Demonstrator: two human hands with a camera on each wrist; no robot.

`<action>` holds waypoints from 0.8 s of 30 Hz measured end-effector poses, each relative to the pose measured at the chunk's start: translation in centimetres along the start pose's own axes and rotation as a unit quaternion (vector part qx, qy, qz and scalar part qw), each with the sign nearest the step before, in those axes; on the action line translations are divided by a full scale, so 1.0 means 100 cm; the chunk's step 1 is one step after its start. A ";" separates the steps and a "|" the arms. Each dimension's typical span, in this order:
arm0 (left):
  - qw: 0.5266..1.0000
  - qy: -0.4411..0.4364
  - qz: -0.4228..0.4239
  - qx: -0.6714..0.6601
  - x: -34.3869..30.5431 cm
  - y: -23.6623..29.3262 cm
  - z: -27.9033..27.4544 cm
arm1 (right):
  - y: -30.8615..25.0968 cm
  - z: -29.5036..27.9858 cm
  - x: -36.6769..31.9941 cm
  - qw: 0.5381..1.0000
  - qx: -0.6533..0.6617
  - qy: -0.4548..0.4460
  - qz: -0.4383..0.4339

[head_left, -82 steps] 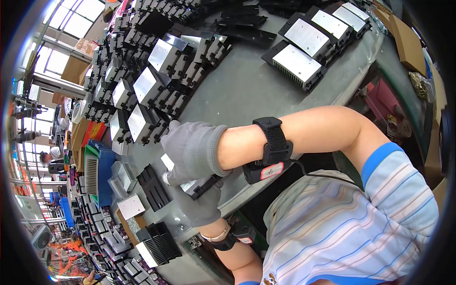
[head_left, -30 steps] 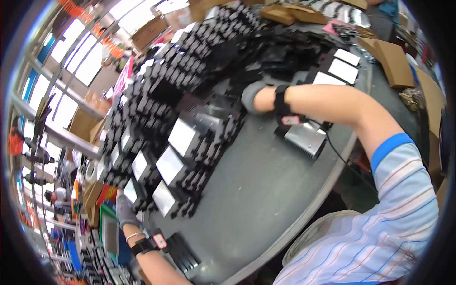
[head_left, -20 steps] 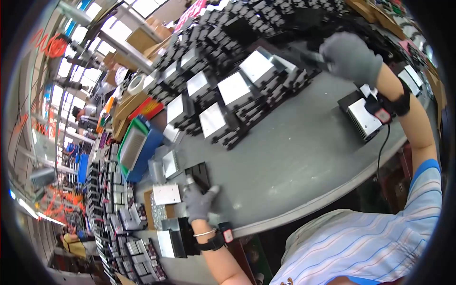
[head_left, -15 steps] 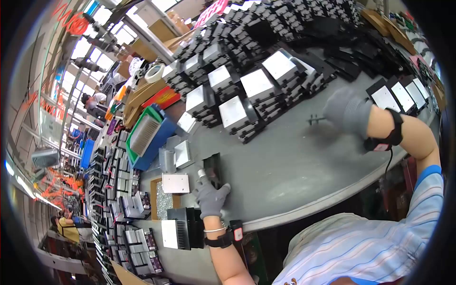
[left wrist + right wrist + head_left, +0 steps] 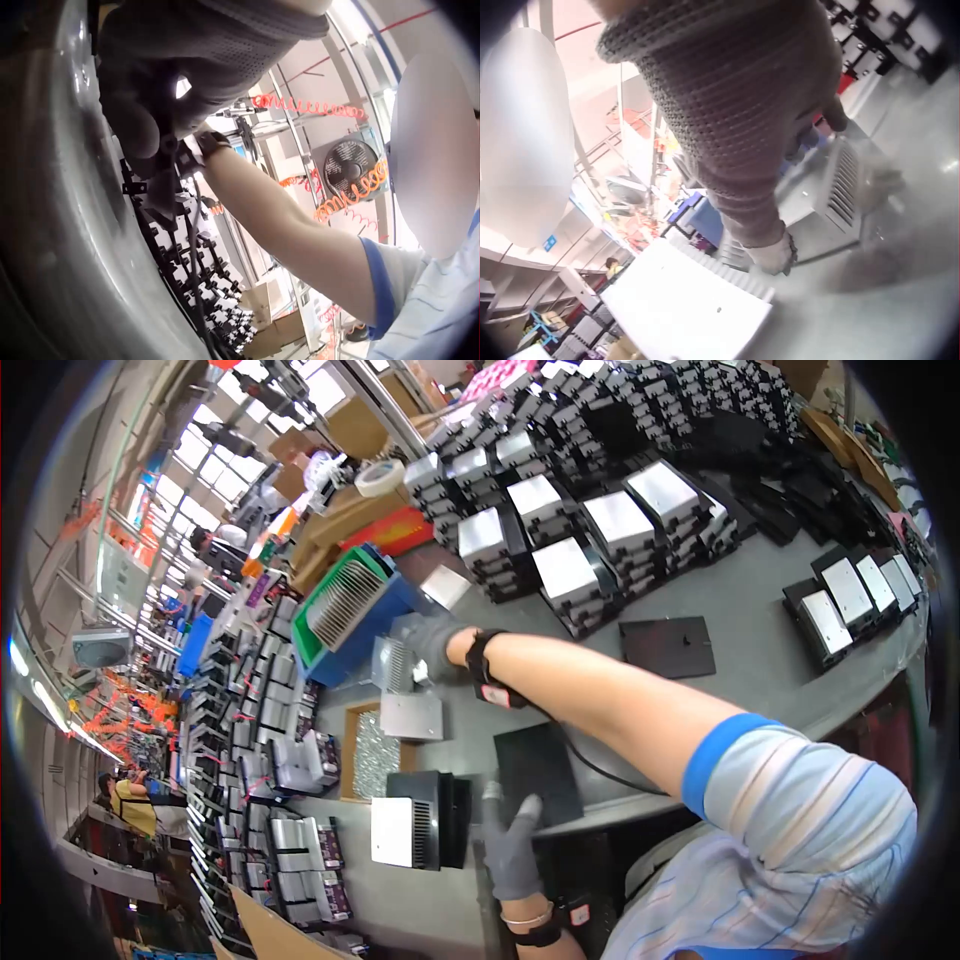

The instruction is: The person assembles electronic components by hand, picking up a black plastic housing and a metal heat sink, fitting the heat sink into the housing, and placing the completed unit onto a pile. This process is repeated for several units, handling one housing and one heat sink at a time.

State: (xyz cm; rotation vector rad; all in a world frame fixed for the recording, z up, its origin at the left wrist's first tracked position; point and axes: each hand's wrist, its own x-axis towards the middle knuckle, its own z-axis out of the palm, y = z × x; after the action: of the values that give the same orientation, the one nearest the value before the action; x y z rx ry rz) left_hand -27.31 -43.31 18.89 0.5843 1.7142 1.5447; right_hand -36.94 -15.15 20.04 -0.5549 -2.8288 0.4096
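Note:
My gloved right hand (image 5: 430,645) is at a silver finned heatsink beside the blue bin. In the right wrist view, thumb and fingers of the right hand (image 5: 742,127) span that heatsink (image 5: 817,229) and grip its sides. My left hand (image 5: 512,855) is at the table's front edge, thumb and forefinger spread at the near-left side of a flat black plate (image 5: 540,775). Close up, the left hand (image 5: 187,60) is dark. Another black plate (image 5: 668,647) lies alone farther right, with a small dark piece on it.
Left of my hands are a blue bin with a green tray (image 5: 305,625), a box of small clear parts (image 5: 375,755), a loose heatsink (image 5: 411,717) and a heatsink on black parts (image 5: 398,832). Stacked units (image 5: 620,525) stand behind; a row of units (image 5: 825,622) is at right.
The right hand has swung from the table's right side to the heatsinks at left. A black plate now lies mid-table. My left hand remains beside the nearer plate; the head view has shifted.

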 end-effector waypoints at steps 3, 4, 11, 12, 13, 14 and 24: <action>1.000 -0.016 0.008 -0.015 -0.003 -0.005 -0.007 | 0.004 -0.020 -0.025 0.997 -0.021 -0.072 0.012; 0.997 -0.012 0.003 -0.072 -0.002 -0.003 -0.008 | 0.013 -0.025 -0.028 0.991 -0.044 -0.126 -0.006; 0.991 0.040 0.116 0.046 -0.016 0.016 -0.010 | 0.035 -0.034 -0.156 0.977 -0.133 -0.035 -0.162; 0.983 0.074 0.135 0.098 -0.018 0.024 -0.012 | 0.034 -0.038 -0.157 0.978 -0.135 -0.035 -0.153; 0.979 0.083 0.154 0.100 -0.018 0.030 -0.014 | 0.020 -0.055 -0.150 0.982 -0.071 -0.175 -0.021; 0.986 0.062 0.120 0.094 -0.019 0.039 -0.015 | 0.007 -0.070 -0.146 0.946 -0.002 -0.306 0.109; 0.986 0.003 0.137 0.096 -0.004 0.065 -0.004 | -0.019 -0.115 -0.195 0.937 0.317 -0.101 0.105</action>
State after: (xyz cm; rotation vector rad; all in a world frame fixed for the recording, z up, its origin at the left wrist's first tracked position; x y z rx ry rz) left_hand -28.33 -42.76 25.35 0.9483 1.8611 1.5754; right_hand -16.82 -21.96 28.11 -0.6916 -2.5848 1.4214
